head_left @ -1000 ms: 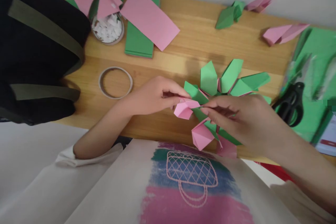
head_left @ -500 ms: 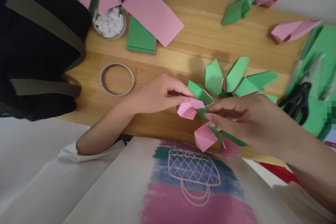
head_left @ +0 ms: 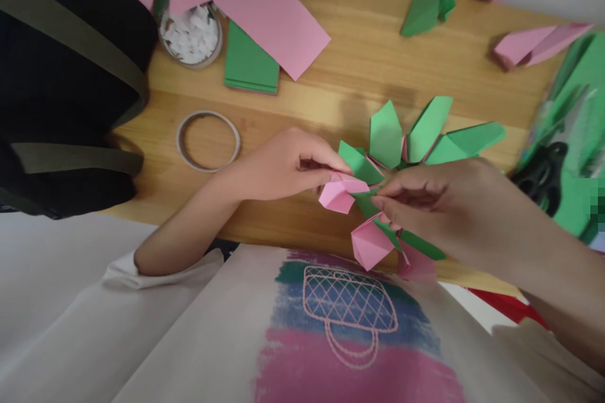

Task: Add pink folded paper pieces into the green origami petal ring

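Both my hands hold a folded paper flower [head_left: 385, 133] with green pointed leaves and pink petals, over the table's near edge. My left hand [head_left: 288, 164] pinches it at the left, where a pink petal [head_left: 338, 194] juts out below the fingers. From the right, my right hand [head_left: 439, 198] closes thumb and forefinger on a green part near the flower's middle, partly covering it. Two more pink petals, one of them the folded petal [head_left: 372, 243], hang below my right fingers. What lies exactly between the fingertips is hidden.
A tape ring [head_left: 208, 141] lies left on the wooden table [head_left: 302, 113]. Behind it are a bowl of white paper bits [head_left: 191, 38], pink paper [head_left: 274, 16] and green sheets [head_left: 250, 66]. Black scissors [head_left: 543, 170] lie right; folded pieces [head_left: 432, 6] sit at the back. A black bag [head_left: 70, 63] stands left.
The view has shifted slightly, so the table things appear a little displaced. Both hands keep their grip on the paper flower, with hardly any movement between them.
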A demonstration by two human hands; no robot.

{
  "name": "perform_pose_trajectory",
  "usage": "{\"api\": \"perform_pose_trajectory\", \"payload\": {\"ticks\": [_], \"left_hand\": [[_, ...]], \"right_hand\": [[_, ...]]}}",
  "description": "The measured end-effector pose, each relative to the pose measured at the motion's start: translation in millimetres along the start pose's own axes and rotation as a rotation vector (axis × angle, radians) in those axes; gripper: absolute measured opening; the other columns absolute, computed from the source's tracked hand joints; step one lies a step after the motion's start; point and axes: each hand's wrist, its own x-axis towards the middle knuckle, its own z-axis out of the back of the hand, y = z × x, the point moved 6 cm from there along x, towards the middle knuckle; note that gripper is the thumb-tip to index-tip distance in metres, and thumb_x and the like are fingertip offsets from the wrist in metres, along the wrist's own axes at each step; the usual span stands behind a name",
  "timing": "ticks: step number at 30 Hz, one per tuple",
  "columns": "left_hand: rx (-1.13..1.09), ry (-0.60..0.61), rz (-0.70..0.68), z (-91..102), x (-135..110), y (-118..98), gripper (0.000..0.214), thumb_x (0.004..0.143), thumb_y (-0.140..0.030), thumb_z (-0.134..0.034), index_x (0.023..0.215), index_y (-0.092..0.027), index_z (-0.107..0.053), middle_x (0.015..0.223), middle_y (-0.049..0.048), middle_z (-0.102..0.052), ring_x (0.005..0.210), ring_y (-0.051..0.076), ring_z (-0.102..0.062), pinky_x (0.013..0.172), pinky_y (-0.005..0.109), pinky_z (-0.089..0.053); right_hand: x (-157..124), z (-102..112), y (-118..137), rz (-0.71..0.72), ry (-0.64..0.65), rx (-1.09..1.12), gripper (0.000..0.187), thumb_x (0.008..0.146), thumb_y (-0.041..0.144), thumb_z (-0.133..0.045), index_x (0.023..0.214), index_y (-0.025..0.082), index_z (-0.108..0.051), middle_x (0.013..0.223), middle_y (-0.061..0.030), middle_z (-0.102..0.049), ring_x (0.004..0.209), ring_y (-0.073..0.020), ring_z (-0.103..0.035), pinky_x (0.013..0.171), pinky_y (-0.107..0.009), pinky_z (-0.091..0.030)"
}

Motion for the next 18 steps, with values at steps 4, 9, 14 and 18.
{"api": "perform_pose_trajectory", "payload": {"ticks": [4,9,14,18], "left_hand": [[-0.003,0.025,-0.011,0.0,0.1,-2.1,0.019,0.089,-0.021,-0.059,0.094,-0.018,-0.077,0.091,0.0017,-0.077,0.078,0.012,-0.068,0.066,0.021,-0.046],[-0.052,0.012,-0.028,1.5,0.3,1.6,0.018,0.088,-0.019,-0.061,0.095,-0.018,-0.077,0.087,0.0026,-0.076,0.072,0.010,-0.066,0.063,0.019,-0.045],[-0.157,0.035,0.002,0.5,1.5,11.2,0.016,0.086,-0.023,-0.064,0.094,-0.019,-0.077,0.082,0.0029,-0.075,0.066,0.009,-0.063,0.058,0.019,-0.044],[-0.204,0.040,-0.018,0.8,2.8,13.5,0.016,0.086,-0.024,-0.066,0.094,-0.017,-0.077,0.081,0.0034,-0.074,0.064,0.008,-0.061,0.059,0.018,-0.044]], "right_hand": [[1.6,-1.2,-1.9,-0.042,0.042,0.009,0.019,0.078,0.024,-0.062,0.061,0.025,-0.069,0.050,0.0038,-0.060,0.043,-0.0117,-0.053,0.042,-0.028,-0.034],[3.7,-1.0,-0.5,-0.024,0.035,0.015,0.020,0.075,0.019,-0.061,0.057,0.025,-0.067,0.048,0.0041,-0.060,0.042,-0.0112,-0.053,0.044,-0.028,-0.036],[5.2,-2.0,0.3,-0.017,0.048,-0.010,0.019,0.075,0.020,-0.060,0.057,0.024,-0.066,0.048,0.0040,-0.058,0.043,-0.0114,-0.053,0.045,-0.028,-0.036],[6.5,-2.2,2.4,-0.009,0.051,-0.018,0.018,0.074,0.019,-0.059,0.060,0.024,-0.068,0.049,0.0048,-0.059,0.043,-0.0108,-0.053,0.045,-0.028,-0.035]]}}
